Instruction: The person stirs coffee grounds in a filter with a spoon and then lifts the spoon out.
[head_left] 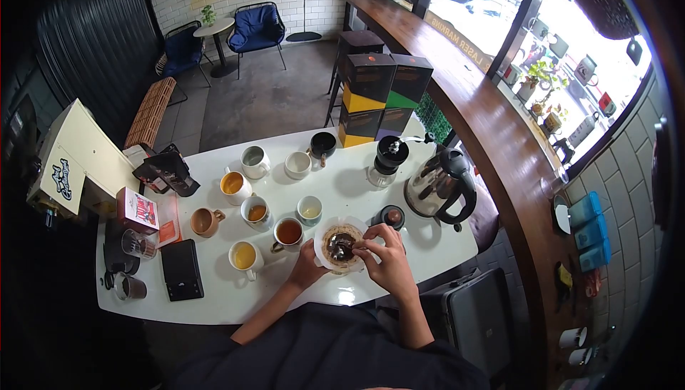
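Observation:
A white cone-shaped dripper (321,253) with dark wet coffee grounds (340,244) inside is near the table's front edge. My left hand (308,267) grips its left side. Over its right rim is my right hand (385,258), fingers pinched together above the grounds; what they hold, if anything, is too small to tell. Just left of the dripper stands a cup of reddish-brown liquid (288,233). Behind my right hand is a small dark round container (391,216). What supports the dripper from below is mostly hidden.
Several mugs, among them one with yellow liquid (243,256), spread left of centre on the white table (342,204). A steel kettle (439,184) and hand grinder (390,156) stand right. Black scale (183,270), glasses and red-white box (137,210) are left; stacked boxes (378,97) behind.

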`<state>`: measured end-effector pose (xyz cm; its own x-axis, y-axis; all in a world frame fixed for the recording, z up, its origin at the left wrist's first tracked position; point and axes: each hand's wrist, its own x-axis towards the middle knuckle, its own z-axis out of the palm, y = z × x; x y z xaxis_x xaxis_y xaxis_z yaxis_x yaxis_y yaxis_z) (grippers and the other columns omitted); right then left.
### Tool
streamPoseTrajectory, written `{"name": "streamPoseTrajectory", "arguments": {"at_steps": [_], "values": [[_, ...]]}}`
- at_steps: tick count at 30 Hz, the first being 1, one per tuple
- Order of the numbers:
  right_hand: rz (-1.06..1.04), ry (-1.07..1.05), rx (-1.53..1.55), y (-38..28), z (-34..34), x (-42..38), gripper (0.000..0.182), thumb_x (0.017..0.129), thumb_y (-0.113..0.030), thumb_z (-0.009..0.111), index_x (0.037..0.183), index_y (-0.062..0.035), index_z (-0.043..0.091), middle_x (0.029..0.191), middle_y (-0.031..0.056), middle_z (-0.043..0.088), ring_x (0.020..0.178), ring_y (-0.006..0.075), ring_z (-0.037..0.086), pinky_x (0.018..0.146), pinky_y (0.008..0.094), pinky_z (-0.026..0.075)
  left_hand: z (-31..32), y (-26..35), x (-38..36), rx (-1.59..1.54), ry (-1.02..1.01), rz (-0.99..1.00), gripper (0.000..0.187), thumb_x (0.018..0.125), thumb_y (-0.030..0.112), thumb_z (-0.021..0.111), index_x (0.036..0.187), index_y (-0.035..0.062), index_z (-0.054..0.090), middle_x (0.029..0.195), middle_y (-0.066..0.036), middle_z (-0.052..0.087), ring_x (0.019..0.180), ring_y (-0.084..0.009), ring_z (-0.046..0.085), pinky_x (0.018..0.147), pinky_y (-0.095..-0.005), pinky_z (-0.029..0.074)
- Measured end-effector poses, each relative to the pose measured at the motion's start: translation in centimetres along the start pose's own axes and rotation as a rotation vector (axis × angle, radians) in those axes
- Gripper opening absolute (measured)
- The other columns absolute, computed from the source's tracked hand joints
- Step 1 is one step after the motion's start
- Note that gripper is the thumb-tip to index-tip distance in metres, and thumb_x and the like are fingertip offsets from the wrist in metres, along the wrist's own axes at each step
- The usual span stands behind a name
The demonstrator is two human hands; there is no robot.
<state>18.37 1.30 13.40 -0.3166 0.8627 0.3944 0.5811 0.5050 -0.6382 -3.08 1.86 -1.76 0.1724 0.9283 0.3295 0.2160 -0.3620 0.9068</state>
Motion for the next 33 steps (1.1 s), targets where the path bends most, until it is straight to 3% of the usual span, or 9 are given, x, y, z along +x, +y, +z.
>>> {"name": "streamPoseTrajectory", "arguments": {"at_steps": [33], "values": [[0.006, 0.013, -0.022, 0.14, 0.02, -0.08, 0.013, 0.083, -0.01, 0.08, 0.096, -0.0095, 0.079, 0.107, 0.0061, 0.061, 0.108, 0.0289, 0.059, 0.099, 0.0433, 0.045, 0.08, 0.22, 0.05, 0.027, 0.007, 0.024, 0.047, 0.071, 0.015, 0.092, 0.112, 0.0037, 0.074, 0.117, -0.013, 0.074, 0.112, -0.0337, 0.069, 0.1, -0.0456, 0.054]]}}
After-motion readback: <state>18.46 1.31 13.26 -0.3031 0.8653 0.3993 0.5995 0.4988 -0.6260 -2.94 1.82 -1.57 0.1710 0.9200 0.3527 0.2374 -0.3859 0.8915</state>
